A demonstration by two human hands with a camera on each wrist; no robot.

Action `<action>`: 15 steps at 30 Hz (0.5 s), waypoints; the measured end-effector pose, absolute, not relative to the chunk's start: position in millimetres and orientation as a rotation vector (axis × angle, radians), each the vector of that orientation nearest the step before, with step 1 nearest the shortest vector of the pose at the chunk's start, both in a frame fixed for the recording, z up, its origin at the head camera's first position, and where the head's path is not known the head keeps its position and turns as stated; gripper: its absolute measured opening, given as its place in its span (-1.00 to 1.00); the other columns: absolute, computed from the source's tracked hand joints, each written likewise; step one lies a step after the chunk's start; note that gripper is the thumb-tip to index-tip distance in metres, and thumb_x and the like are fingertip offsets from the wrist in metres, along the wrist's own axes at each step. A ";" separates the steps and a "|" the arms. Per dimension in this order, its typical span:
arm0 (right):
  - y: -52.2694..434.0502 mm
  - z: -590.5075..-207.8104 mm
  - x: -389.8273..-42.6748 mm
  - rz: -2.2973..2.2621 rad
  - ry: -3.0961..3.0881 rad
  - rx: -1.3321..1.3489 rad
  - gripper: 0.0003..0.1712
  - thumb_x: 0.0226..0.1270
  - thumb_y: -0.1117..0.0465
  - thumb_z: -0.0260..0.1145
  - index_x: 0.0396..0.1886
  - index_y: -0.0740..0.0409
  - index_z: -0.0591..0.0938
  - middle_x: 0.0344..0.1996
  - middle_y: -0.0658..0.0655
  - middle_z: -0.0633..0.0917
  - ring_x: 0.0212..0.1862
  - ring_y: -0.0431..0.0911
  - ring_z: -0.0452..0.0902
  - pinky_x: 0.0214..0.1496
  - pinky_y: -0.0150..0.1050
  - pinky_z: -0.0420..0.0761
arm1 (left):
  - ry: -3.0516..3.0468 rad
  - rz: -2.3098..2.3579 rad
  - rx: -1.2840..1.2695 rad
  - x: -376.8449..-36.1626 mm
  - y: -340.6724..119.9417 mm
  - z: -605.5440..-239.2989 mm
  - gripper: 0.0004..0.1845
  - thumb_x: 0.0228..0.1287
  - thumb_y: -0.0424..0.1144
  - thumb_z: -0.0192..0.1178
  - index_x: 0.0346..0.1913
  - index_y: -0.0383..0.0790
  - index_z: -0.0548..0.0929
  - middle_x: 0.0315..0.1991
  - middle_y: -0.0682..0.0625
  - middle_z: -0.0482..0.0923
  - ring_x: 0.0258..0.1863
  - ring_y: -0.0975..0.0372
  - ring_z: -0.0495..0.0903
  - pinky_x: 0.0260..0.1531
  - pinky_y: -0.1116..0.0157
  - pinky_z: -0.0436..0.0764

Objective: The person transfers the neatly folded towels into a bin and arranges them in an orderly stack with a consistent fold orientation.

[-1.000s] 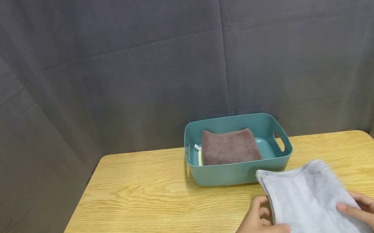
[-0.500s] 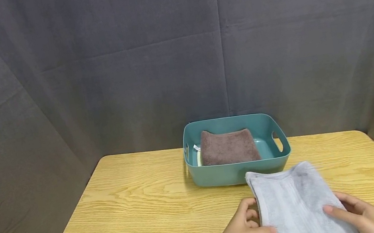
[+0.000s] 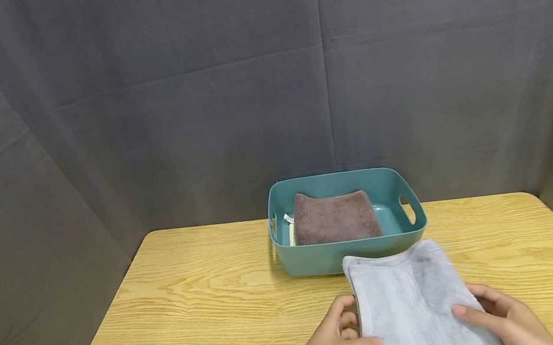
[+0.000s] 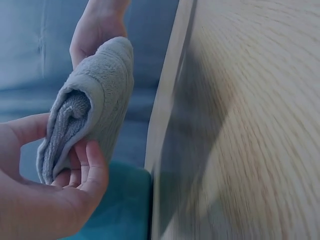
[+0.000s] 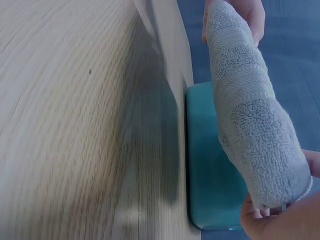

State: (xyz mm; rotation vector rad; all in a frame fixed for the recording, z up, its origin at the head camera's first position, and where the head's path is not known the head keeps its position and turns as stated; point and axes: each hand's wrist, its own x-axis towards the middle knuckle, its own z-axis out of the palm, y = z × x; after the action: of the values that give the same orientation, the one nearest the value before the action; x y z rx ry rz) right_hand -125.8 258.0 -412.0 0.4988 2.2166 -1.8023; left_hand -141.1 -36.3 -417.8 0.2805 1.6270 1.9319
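Observation:
A folded light-grey towel is held between both hands above the table, in front of the basket. My left hand grips its left edge, thumb on top and fingers beneath; the left wrist view shows the folded layers of the towel between thumb and fingers. On the opposite edge, my right hand pinches it with the thumb on top. In the right wrist view the towel hangs clear of the wood. A teal basket stands just beyond, with a folded brown towel inside.
The wooden table extends to both sides. A pale strip and a small white tag show beside the brown towel in the basket. Dark grey curtains hang behind the table and along its left and right sides.
Both hands have carried the grey towel leftward, so it now overlaps the middle of the basket's front more. The grip stays the same, and the basket shifts only slightly in view.

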 end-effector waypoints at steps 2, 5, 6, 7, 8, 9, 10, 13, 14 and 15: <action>254.5 -412.9 -126.0 -1.815 2.208 0.493 -0.16 0.30 0.03 0.42 0.42 0.33 0.30 -0.12 -0.01 0.67 -0.19 -0.06 0.62 -0.18 -0.16 0.65 | 1.631 1.925 0.277 -141.0 -40.6 -416.8 -0.24 0.28 -0.40 0.30 0.44 -0.26 0.12 -0.08 -0.08 0.36 -0.31 0.24 0.36 -0.25 0.34 0.45; 249.4 -414.0 -126.5 -1.838 2.195 0.494 -0.17 0.29 0.04 0.43 0.41 0.33 0.31 -0.13 0.00 0.67 -0.18 -0.06 0.61 -0.18 -0.16 0.65 | 1.634 1.924 0.280 -140.4 -46.1 -415.4 -0.24 0.28 -0.39 0.30 0.44 -0.27 0.11 -0.10 -0.07 0.33 -0.35 0.24 0.29 -0.29 0.34 0.39; 247.8 -414.2 -126.6 -1.845 2.190 0.492 -0.17 0.29 0.05 0.43 0.41 0.33 0.31 -0.13 0.01 0.67 -0.18 -0.06 0.61 -0.17 -0.16 0.65 | 1.636 1.924 0.275 -140.0 -47.9 -414.8 -0.23 0.28 -0.39 0.30 0.44 -0.28 0.11 -0.09 -0.07 0.31 -0.35 0.24 0.27 -0.30 0.34 0.38; 246.3 -414.2 -126.5 -1.851 2.186 0.484 -0.17 0.29 0.06 0.43 0.41 0.34 0.31 -0.12 0.02 0.67 -0.17 -0.05 0.61 -0.17 -0.15 0.65 | 1.644 1.919 0.271 -139.4 -49.6 -414.3 -0.21 0.28 -0.39 0.30 0.45 -0.28 0.09 -0.08 -0.07 0.29 -0.36 0.24 0.24 -0.30 0.34 0.36; 244.8 -414.1 -126.3 -1.859 2.181 0.476 -0.18 0.29 0.07 0.43 0.41 0.35 0.31 -0.11 0.02 0.67 -0.16 -0.05 0.61 -0.16 -0.15 0.66 | 1.647 1.917 0.263 -138.9 -51.2 -414.0 -0.20 0.27 -0.39 0.30 0.46 -0.29 0.09 -0.07 -0.07 0.27 -0.35 0.24 0.21 -0.30 0.33 0.35; 243.2 -413.7 -126.2 -1.865 2.177 0.468 -0.18 0.29 0.07 0.43 0.40 0.35 0.31 -0.11 0.04 0.67 -0.16 -0.04 0.61 -0.16 -0.14 0.66 | 1.649 1.915 0.254 -138.6 -53.0 -413.9 -0.20 0.27 -0.39 0.30 0.46 -0.29 0.08 -0.07 -0.07 0.24 -0.35 0.23 0.18 -0.30 0.33 0.33; 241.8 -413.1 -126.2 -1.863 2.177 0.457 -0.18 0.30 0.07 0.42 0.40 0.36 0.31 -0.10 0.04 0.66 -0.15 -0.04 0.61 -0.16 -0.13 0.66 | 1.653 1.912 0.246 -138.4 -54.6 -413.9 -0.19 0.27 -0.39 0.30 0.46 -0.29 0.08 -0.07 -0.07 0.21 -0.35 0.22 0.16 -0.30 0.32 0.32; 237.2 -410.8 -126.3 -1.868 2.175 0.428 -0.20 0.31 0.08 0.41 0.39 0.37 0.32 -0.08 0.07 0.66 -0.14 -0.03 0.61 -0.15 -0.12 0.66 | 1.662 1.915 0.245 -138.7 -59.1 -414.7 -0.21 0.26 -0.38 0.30 0.46 -0.28 0.09 -0.08 -0.06 0.20 -0.34 0.22 0.15 -0.28 0.32 0.31; 235.8 -409.8 -126.4 -1.865 2.182 0.416 -0.22 0.32 0.09 0.40 0.38 0.37 0.32 -0.08 0.07 0.66 -0.13 -0.03 0.61 -0.15 -0.13 0.66 | 1.660 1.921 0.246 -138.9 -60.5 -414.9 -0.21 0.26 -0.39 0.30 0.45 -0.28 0.10 -0.09 -0.06 0.19 -0.33 0.21 0.16 -0.28 0.32 0.32; 234.3 -408.6 -126.7 -1.864 2.186 0.408 -0.23 0.32 0.09 0.40 0.38 0.37 0.33 -0.07 0.08 0.66 -0.13 -0.04 0.60 -0.15 -0.13 0.65 | 1.662 1.925 0.250 -139.0 -61.9 -415.0 -0.21 0.26 -0.38 0.30 0.45 -0.28 0.10 -0.09 -0.06 0.19 -0.33 0.21 0.16 -0.28 0.32 0.32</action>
State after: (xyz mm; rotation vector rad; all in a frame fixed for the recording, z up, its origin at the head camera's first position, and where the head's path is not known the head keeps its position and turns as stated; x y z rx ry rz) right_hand -126.7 234.3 -408.6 0.4085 2.1862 -1.8637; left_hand -139.0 -61.9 -415.0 0.2496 1.6619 1.9255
